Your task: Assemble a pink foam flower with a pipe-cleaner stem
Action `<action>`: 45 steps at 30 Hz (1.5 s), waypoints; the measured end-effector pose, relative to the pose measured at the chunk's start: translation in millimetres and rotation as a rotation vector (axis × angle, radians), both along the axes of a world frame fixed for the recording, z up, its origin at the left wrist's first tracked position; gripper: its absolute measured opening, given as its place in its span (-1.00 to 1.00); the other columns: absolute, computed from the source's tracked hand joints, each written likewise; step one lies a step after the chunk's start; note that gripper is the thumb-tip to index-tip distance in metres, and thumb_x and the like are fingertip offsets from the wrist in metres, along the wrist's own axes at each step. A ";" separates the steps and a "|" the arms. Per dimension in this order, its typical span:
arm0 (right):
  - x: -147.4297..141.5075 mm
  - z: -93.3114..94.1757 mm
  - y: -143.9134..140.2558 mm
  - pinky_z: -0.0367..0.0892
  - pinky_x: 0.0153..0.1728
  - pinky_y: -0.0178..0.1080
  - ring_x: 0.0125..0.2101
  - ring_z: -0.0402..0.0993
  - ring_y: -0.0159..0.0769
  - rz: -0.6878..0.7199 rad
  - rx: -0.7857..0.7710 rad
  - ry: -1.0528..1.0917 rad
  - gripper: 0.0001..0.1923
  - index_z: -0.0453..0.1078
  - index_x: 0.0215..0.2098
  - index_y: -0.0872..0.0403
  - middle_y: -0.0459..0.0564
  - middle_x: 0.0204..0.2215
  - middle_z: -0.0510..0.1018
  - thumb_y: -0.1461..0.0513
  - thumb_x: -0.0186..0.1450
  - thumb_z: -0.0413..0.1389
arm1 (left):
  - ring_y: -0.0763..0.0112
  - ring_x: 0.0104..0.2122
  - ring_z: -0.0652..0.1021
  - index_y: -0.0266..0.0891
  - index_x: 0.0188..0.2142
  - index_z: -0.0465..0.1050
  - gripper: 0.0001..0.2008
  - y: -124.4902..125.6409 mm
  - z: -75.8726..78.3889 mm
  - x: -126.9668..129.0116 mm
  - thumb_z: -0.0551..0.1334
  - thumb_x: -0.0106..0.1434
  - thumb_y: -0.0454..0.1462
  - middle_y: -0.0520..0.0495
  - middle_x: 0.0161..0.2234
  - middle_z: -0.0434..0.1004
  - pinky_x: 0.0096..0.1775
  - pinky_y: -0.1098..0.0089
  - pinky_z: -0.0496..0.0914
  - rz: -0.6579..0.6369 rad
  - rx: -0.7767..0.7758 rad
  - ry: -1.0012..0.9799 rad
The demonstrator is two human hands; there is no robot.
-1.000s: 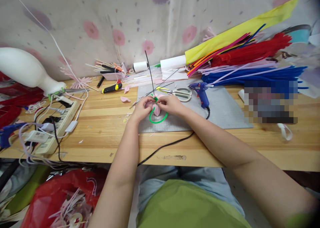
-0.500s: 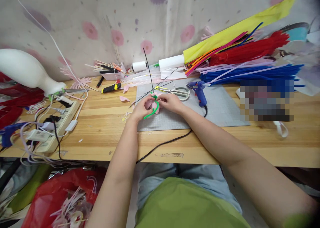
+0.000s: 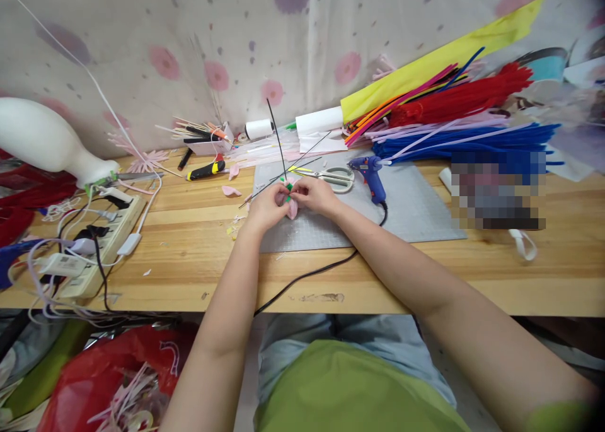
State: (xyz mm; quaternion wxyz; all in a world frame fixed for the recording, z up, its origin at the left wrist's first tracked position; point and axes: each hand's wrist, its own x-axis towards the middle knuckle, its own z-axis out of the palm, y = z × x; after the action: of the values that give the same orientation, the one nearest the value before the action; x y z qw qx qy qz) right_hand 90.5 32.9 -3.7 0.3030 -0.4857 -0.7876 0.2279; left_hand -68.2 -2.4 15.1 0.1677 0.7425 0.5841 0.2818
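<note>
Over the grey cutting mat point(image 3: 406, 221), my left hand point(image 3: 268, 210) is closed round a pale pink flower-like piece point(image 3: 292, 211). A green pipe cleaner point(image 3: 289, 187) lies against that piece, partly hidden by my fingers. My right hand point(image 3: 316, 195) pinches at the green pipe cleaner from the other side, fingertips close to those of my left hand. Thin black wires point(image 3: 276, 135) stick up and out beyond my hands; where they are attached is hidden. Just behind my right hand lie scissors with pale handles point(image 3: 341, 178).
A blue glue gun point(image 3: 373, 178) rests on the mat, its black cord running to the front edge. Left are a utility knife point(image 3: 206, 170), pink petals point(image 3: 231, 192) and a power strip point(image 3: 106, 249) with tangled cables. Blue pipe cleaners point(image 3: 467, 145) lie at the back right.
The green pipe cleaner's loose curved end, which hung over my left hand, no longer shows there; the green now sits close in at my fingertips. The view has shifted slightly.
</note>
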 end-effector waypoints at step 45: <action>1.1 -9.0 34.6 0.19 -0.19 -0.25 -0.28 0.29 -0.31 0.282 0.095 0.121 -0.81 0.46 -0.30 0.10 -0.04 -0.35 0.37 0.25 0.07 0.16 | 0.28 -0.23 0.44 -0.18 -0.53 0.52 -0.95 58.1 7.8 -31.2 0.30 -0.09 -0.30 -0.04 -0.36 0.42 -0.08 0.25 0.31 0.022 -0.095 0.117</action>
State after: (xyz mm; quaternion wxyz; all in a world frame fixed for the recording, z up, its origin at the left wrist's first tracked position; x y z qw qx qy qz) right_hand 91.6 67.5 -12.7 0.3377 -0.3408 -0.8381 0.2596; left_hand -99.4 55.7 22.9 0.1649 0.7423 0.6139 0.2118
